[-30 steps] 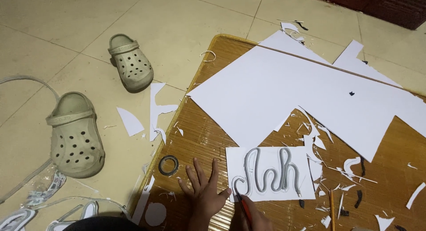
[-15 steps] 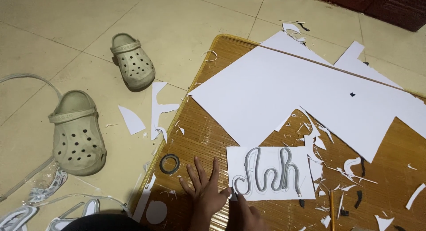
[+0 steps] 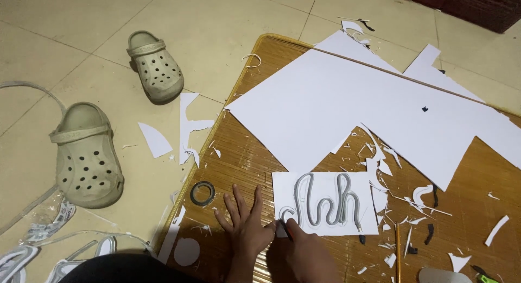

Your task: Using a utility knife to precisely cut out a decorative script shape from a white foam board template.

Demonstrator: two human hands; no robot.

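Comparing w/ the views a sec earlier: your right hand (image 3: 306, 250) lost the red-handled tool from sight and slid up to the lower-left corner of the small white card (image 3: 325, 204); its fingers looked bunched together at the card's edge, but whether they pinched a blade there, cannot tell. Your left hand (image 3: 245, 223) barely moved: lay flat, fingers spread apart, on the bamboo mat (image 3: 255, 158), thumb side touching the card's left edge, holding nothing. Judged: work had reached the bottom-left loop of the grey cut lettering (image 3: 325, 207) on that card.

Card sat just ahead of both hands, near the mat's near edge.

Edges/room:
- left of the left hand: tape ring (image 3: 202, 193) close by, then the mat's rim, floor beyond w/ paper scraps (image 3: 187, 125).
- ahead of the card: big white sheet (image 3: 353, 109), its lower point nearly touching the card's top edge.
- right of the right hand: litter of offcuts (image 3: 380, 169), thin stick (image 3: 398, 250).
- pair of beige clogs (image 3: 87, 152) well apart, on the floor to the far left.
- open mat between left hand and big sheet.
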